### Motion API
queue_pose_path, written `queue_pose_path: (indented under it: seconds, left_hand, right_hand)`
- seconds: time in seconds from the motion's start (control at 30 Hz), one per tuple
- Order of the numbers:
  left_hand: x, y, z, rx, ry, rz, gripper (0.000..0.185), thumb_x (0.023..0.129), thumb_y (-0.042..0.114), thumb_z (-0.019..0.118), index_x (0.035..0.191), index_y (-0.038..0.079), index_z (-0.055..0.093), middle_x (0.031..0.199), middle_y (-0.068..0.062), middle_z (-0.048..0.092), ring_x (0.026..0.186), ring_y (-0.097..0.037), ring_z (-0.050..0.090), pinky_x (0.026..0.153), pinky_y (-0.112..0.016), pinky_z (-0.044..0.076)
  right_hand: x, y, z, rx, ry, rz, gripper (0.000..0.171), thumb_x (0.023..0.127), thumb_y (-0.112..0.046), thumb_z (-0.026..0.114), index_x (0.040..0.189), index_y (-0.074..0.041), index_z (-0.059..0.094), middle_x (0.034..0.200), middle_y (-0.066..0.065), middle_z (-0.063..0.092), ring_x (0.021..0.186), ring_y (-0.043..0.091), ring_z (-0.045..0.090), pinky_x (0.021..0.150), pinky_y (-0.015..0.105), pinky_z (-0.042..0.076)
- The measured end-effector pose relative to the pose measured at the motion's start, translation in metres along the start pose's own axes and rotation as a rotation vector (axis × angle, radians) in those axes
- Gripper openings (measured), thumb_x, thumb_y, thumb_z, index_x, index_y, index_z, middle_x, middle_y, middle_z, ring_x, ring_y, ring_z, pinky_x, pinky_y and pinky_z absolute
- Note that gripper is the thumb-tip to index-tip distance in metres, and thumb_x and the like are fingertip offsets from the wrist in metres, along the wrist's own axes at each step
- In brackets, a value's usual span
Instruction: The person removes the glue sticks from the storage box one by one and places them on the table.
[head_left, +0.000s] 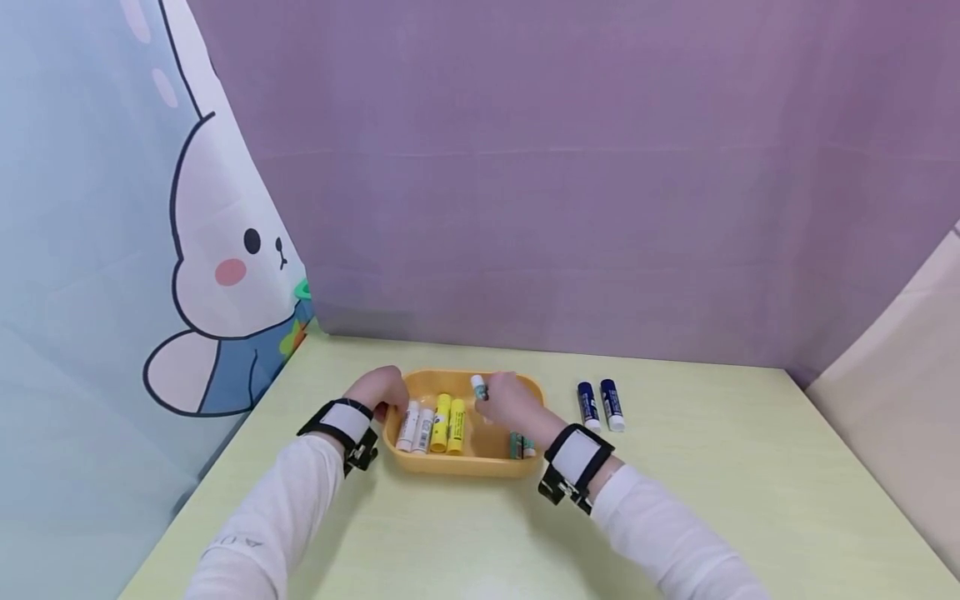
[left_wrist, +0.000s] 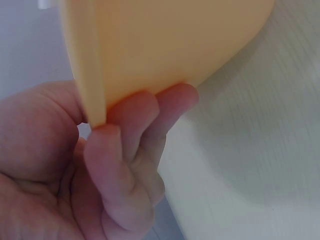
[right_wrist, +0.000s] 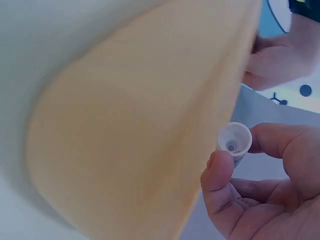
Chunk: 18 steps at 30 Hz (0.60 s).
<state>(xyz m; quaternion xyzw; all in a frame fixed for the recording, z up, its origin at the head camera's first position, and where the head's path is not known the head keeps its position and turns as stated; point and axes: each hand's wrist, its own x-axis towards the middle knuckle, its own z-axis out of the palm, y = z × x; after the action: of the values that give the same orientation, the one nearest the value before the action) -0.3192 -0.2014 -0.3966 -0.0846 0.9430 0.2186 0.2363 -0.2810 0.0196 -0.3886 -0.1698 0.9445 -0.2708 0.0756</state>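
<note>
The left hand [head_left: 378, 390] grips the tray [head_left: 450, 463] rim; the right hand [head_left: 510, 402] pinches a glue stick [head_left: 477, 387], probably light, stiff and slick, best held mid-barrel.

From my remote station, head view, lower half of frame: both arms are in long white sleeves, the fabric smooth with soft folds. The left sleeve [head_left: 258, 533] carries faint grey lettering near the lower left edge, too small for me to read. Each wrist wears a black strap with a white rectangular panel on top: the left wrist band [head_left: 341, 423] sits left of centre, the right wrist band [head_left: 576, 458] right of centre. Below each band a small black bracket or clip assembly juts out towards the bottom of the frame; I can resolve no screws or cables. Both hands are bare, without gloves or rings in any view.
</note>
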Motion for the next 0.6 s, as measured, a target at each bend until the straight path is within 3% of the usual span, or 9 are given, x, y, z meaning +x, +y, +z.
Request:
queue_pose_path:
  seconds: [0.2, 0.33, 0.43, 0.6]
  left_hand:
    - [0.000, -0.001, 0.000, 0.004, 0.001, 0.009, 0.024, 0.076, -0.002, 0.062, 0.099, -0.004, 0.056, 0.066, -0.008, 0.053, 0.043, -0.013, 0.045, 0.042, -0.022, 0.043]
    - [0.000, -0.001, 0.001, 0.000, -0.001, 0.001, 0.025, 0.076, -0.002, 0.063, 0.100, -0.004, 0.056, 0.068, -0.009, 0.054, 0.044, -0.013, 0.046, 0.043, -0.022, 0.044]
    - [-0.001, -0.001, 0.001, -0.003, -0.004, -0.003, 0.026, 0.076, -0.001, 0.063, 0.101, -0.004, 0.056, 0.070, -0.010, 0.054, 0.045, -0.013, 0.046, 0.044, -0.022, 0.044]
    - [-0.003, 0.000, 0.000, 0.000, -0.001, -0.011, 0.027, 0.075, -0.002, 0.063, 0.101, -0.004, 0.056, 0.070, -0.009, 0.054, 0.046, -0.013, 0.046, 0.044, -0.022, 0.044]
  right_hand:
    - [-0.002, -0.002, -0.017, 0.033, 0.020, -0.005, 0.022, 0.089, -0.013, 0.058, 0.069, -0.008, 0.049, 0.056, -0.002, 0.039, 0.045, 0.009, 0.037, 0.042, 0.019, 0.030]
    - [-0.002, 0.000, -0.029, 0.047, 0.029, -0.002, 0.019, 0.089, -0.015, 0.058, 0.073, -0.007, 0.054, 0.058, 0.001, 0.050, 0.046, 0.010, 0.045, 0.042, 0.018, 0.036]
    - [-0.003, 0.003, -0.039, 0.072, 0.037, 0.023, 0.016, 0.089, -0.017, 0.060, 0.091, -0.001, 0.062, 0.072, 0.007, 0.061, 0.050, 0.014, 0.054, 0.043, 0.020, 0.043]
    - [-0.003, 0.010, -0.056, 0.095, 0.051, 0.087, 0.043, 0.089, -0.019, 0.060, 0.125, 0.003, 0.056, 0.091, 0.013, 0.066, 0.056, 0.017, 0.060, 0.046, 0.021, 0.047]
